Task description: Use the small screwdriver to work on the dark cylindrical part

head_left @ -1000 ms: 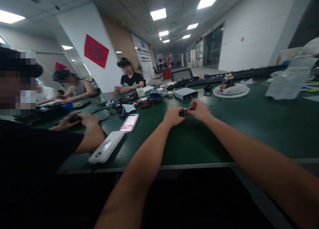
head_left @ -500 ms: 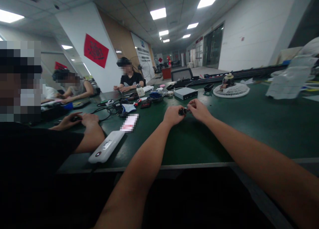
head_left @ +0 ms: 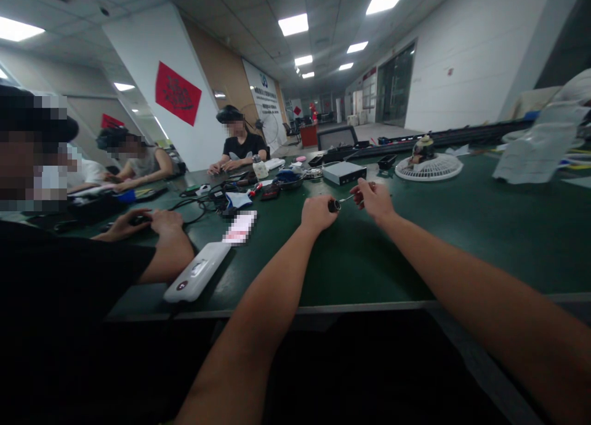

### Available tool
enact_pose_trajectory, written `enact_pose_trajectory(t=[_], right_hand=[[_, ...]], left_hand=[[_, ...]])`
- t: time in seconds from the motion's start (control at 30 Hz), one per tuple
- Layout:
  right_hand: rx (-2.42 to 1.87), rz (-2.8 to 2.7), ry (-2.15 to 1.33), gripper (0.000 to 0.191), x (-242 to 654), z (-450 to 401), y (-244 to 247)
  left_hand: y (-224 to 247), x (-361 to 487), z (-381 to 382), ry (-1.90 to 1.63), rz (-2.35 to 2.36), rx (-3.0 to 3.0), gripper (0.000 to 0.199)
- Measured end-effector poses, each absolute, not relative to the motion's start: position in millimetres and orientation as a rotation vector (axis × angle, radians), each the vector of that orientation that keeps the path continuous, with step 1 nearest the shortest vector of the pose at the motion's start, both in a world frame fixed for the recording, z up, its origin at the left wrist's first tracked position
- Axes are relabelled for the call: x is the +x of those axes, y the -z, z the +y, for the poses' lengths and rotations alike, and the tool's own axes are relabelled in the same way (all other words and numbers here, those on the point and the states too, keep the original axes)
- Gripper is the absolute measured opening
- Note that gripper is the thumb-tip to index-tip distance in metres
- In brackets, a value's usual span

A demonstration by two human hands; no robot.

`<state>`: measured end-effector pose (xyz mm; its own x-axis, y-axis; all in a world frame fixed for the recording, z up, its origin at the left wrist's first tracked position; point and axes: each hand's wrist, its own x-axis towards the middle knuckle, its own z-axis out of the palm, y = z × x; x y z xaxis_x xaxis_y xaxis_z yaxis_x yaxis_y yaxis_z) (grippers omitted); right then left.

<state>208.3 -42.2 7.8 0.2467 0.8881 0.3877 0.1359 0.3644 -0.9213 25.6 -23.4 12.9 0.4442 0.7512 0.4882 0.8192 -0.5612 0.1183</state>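
Closed round a small black cylindrical part (head_left: 333,206), my left hand (head_left: 317,212) is held over the green table. The part's round end faces right; its exact kind is too small to make out. My right hand (head_left: 376,201) pinches a thin silver rod (head_left: 346,198) between thumb and fingers. This rod spans the short gap between both hands, its left end at the black part. Whether it is fixed in the part or only touches it, I cannot tell. Behind my hands lies a grey metal box (head_left: 344,173).
A white fan grille (head_left: 429,167) lies at the back right, near clear plastic packaging (head_left: 535,145). Cables, a red-handled tool (head_left: 255,190) and a pixelated phone (head_left: 240,228) lie left. A white device (head_left: 198,272) sits by a co-worker's arm (head_left: 168,252). More people sit beyond.
My right hand has moved right and slightly up, away from my left hand, and more of the silver rod shows between them. My left hand has shifted slightly left.
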Motion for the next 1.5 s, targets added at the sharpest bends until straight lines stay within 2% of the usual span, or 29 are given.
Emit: enact_pose_trajectory(t=[1.5], right_hand=[[-1.116, -1.206, -0.701, 0.044, 206.6, -42.5, -10.2]], left_hand=[[-14.7, 27.5, -25.6, 0.73, -1.385, -2.55, 0.021]])
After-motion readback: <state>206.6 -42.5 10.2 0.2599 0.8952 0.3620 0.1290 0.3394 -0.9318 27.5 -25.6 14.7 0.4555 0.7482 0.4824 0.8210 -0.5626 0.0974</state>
